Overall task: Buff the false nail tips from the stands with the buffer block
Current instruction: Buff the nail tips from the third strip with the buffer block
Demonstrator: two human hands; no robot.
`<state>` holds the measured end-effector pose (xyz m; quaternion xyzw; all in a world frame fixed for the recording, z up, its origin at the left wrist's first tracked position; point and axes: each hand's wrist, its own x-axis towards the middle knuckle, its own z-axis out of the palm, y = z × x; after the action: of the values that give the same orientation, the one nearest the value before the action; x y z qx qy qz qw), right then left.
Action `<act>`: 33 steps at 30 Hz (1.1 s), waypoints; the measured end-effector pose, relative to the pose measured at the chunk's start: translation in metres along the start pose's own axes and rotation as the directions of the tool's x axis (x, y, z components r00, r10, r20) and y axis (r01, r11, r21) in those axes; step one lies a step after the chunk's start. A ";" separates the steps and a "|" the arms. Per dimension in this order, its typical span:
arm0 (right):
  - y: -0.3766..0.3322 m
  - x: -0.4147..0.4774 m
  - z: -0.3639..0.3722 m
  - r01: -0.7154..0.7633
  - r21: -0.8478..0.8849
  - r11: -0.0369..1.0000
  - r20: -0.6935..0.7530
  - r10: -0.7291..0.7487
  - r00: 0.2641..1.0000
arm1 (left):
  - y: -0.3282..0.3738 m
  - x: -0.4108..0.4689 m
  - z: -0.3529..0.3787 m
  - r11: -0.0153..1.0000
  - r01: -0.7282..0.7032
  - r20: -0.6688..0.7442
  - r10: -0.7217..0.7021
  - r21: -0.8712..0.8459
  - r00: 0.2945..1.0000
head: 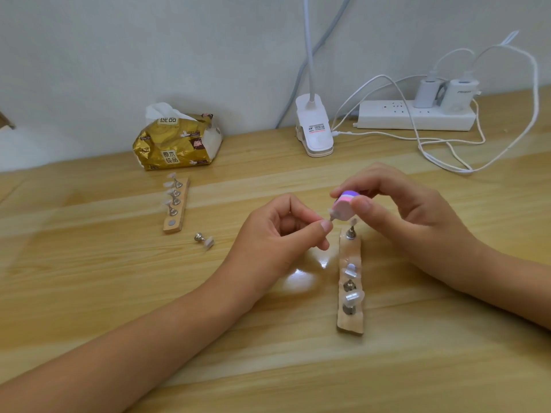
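one nail tip [331, 214] under the buffer block [345, 205], above the near stand [348, 254]
left hand [277, 234] pinches the tip by its peg; right hand [402, 204] pinches the block onto it. hard pressure could pop the tip loose. two stands: three pegs on the near, about four on the far stand [185, 192], one loose peg [204, 240] beside it.

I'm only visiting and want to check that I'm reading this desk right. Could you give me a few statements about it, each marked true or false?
1. The right hand holds the buffer block. True.
2. The left hand holds nothing. False: it pinches a nail tip peg right by the block.
3. A loose peg lies on its side on the table. True.
4. The tissue pack is blue. False: it is gold.
5. The power strip has nothing plugged in. False: two chargers sit in it.
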<state>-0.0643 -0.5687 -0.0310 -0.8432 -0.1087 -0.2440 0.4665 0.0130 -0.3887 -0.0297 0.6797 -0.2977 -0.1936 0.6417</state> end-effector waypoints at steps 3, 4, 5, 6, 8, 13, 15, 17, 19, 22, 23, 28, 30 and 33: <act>0.000 0.000 0.001 -0.011 -0.001 1.000 0.003 0.011 1.000 | -0.001 0.000 0.000 1.000 -0.005 0.003 0.005 0.012 1.000; 0.000 -0.001 0.001 0.026 -0.020 0.999 -0.009 -0.026 1.000 | -0.001 0.000 0.000 1.000 -0.007 0.004 0.007 0.013 1.000; 0.000 -0.001 0.001 0.050 -0.031 0.998 -0.004 -0.050 0.999 | 0.000 0.000 0.000 1.000 -0.009 0.005 0.009 0.013 1.000; 0.000 -0.001 0.002 0.044 -0.029 0.999 0.008 -0.044 0.999 | 0.000 0.000 0.000 1.000 -0.010 0.005 0.010 0.014 1.000; 0.000 0.000 0.001 -0.015 0.010 1.000 0.017 0.014 1.000 | -0.001 0.000 0.000 1.000 -0.009 0.006 0.009 0.021 1.000; 0.001 0.000 0.001 -0.059 -0.005 0.998 0.027 0.059 0.998 | -0.002 0.000 -0.001 1.000 -0.008 0.011 0.008 0.016 1.000; 0.000 0.000 0.001 -0.100 0.021 0.995 0.038 0.099 0.994 | -0.003 0.001 -0.002 1.000 -0.013 0.012 0.013 0.022 1.000; -0.002 -0.001 0.001 -0.015 0.007 1.000 -0.022 0.015 1.000 | -0.003 0.001 -0.002 1.000 -0.020 0.012 0.019 0.014 1.000; -0.002 -0.001 0.000 0.025 -0.014 1.000 -0.017 -0.025 1.000 | -0.003 0.001 -0.001 1.000 -0.018 0.022 0.018 0.012 1.000; -0.001 -0.001 0.001 -0.039 0.007 0.999 0.022 0.039 0.999 | -0.003 0.001 -0.002 1.000 -0.015 0.025 0.015 0.015 1.000; 0.000 -0.001 0.001 -0.016 0.000 1.000 0.000 0.016 1.000 | -0.004 0.001 -0.001 1.000 -0.015 0.023 0.014 0.013 1.000; 0.000 0.000 0.003 -0.001 -0.011 1.000 0.030 0.001 1.000 | -0.003 0.001 -0.001 1.000 -0.007 0.018 0.006 0.007 1.000; 0.000 0.000 0.003 0.018 -0.020 1.000 -0.008 -0.019 1.000 | -0.003 0.001 0.000 1.000 -0.003 0.010 0.003 0.004 1.000; -0.001 0.000 0.002 0.001 -0.014 1.000 0.017 -0.001 1.000 | -0.001 0.001 0.000 1.000 -0.001 0.010 0.001 0.005 1.000</act>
<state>-0.0635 -0.5664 -0.0312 -0.8485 -0.1115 -0.2379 0.4595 0.0141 -0.3894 -0.0310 0.6803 -0.3018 -0.1956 0.6386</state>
